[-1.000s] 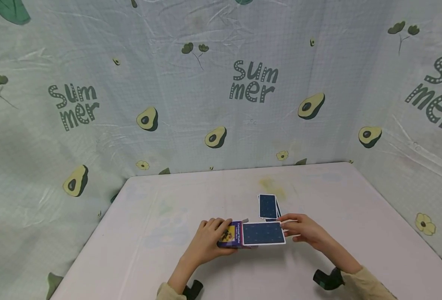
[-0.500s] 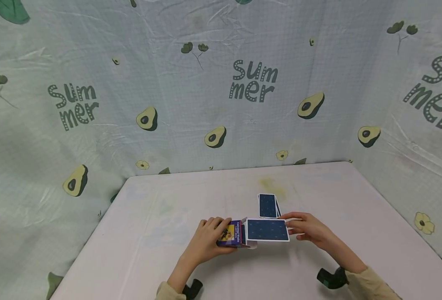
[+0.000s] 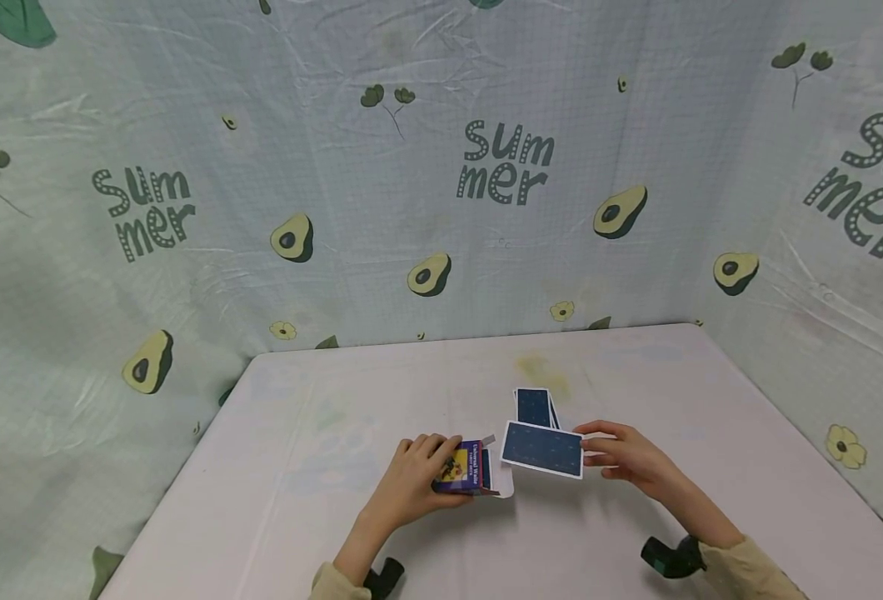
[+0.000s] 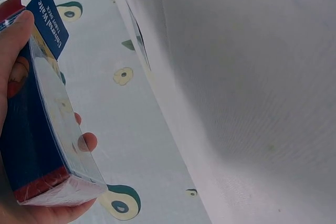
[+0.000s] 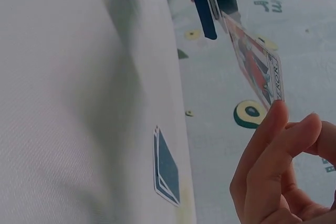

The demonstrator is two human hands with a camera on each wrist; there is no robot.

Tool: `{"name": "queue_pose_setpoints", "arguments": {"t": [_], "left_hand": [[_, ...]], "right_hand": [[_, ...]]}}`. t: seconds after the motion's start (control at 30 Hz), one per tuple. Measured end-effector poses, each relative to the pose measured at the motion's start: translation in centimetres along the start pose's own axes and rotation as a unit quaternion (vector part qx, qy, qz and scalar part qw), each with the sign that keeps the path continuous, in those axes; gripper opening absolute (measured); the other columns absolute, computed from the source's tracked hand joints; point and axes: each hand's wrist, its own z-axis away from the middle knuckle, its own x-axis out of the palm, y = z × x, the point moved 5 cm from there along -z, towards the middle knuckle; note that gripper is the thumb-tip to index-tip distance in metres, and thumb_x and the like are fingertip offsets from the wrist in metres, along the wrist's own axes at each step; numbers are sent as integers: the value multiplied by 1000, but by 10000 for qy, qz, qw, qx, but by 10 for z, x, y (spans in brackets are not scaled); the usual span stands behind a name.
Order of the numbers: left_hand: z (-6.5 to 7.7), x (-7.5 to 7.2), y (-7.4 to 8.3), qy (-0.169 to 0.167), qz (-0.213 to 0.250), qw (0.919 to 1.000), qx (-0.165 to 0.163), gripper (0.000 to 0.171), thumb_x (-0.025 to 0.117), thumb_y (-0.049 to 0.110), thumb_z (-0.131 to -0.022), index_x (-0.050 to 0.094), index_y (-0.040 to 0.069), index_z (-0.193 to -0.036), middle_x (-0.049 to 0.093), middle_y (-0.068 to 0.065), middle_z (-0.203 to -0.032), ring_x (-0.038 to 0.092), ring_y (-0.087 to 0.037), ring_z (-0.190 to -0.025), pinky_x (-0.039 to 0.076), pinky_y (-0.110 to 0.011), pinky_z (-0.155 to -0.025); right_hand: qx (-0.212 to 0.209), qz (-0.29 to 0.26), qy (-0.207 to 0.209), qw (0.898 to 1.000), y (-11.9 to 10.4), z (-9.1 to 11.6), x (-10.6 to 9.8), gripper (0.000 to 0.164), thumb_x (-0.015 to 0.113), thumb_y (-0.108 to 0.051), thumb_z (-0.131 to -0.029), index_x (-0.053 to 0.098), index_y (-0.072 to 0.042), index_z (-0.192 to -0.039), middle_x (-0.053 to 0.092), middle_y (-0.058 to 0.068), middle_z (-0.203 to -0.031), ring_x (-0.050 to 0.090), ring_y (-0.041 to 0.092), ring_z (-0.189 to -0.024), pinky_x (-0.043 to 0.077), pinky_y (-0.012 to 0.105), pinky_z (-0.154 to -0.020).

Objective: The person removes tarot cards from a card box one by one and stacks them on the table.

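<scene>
The left hand [image 3: 415, 477] grips an opened box [image 3: 468, 468], labelled "Universal Waite Tarot Deck"; at its three o'clock the right hand [image 3: 627, 456] pinches one card [image 3: 542, 450] by the end, blue back up, "ROR" legible underneath. I'd judge drawing single cards is the step in hand; next calls for a light, level carry to the pile [image 3: 533, 406] at the card's twelve. Beyond, the wall cloth [image 3: 501, 275] reads "summer".

A purple-and-blue cardboard tarot box [image 3: 474, 467] is held aloft; at its open end, a white-edged dark-blue rectangular card [image 3: 542, 450], back up
</scene>
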Motion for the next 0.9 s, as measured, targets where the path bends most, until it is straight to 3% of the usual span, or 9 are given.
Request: {"name": "queue_pose_setpoints", "arguments": {"t": [0.13,0.37,0.9], "left_hand": [[0,1,-1,-28,6,10000,-21,76,67,59,-66,48,19,-128,57,2,-107,52,-14,-97,39,-35,-80],[0,1,-2,-144,33,9999,-87,77,67,59,-67,48,19,-128,57,1,-109,52,-14,-99,40,-36,-81],[1,1,-3,-92,9,9999,-81,77,67,59,-67,47,19,-129,57,1,-109,52,-14,-99,40,-36,-80]], "right_hand": [[118,-132,171,9997,3,-1,-3,42,59,-25,-85,52,-3,-120,62,-2,-94,64,18,-82,45,21,-58],[9,-276,126,9995,4,-3,-8,46,52,-31,-90,45,0,-125,62,2,-101,64,16,-86,46,22,-62],[223,-1013,136,9945,7,-10,-13,52,53,-28,-90,38,3,-129,60,1,-98,66,13,-84,48,17,-62]]}}
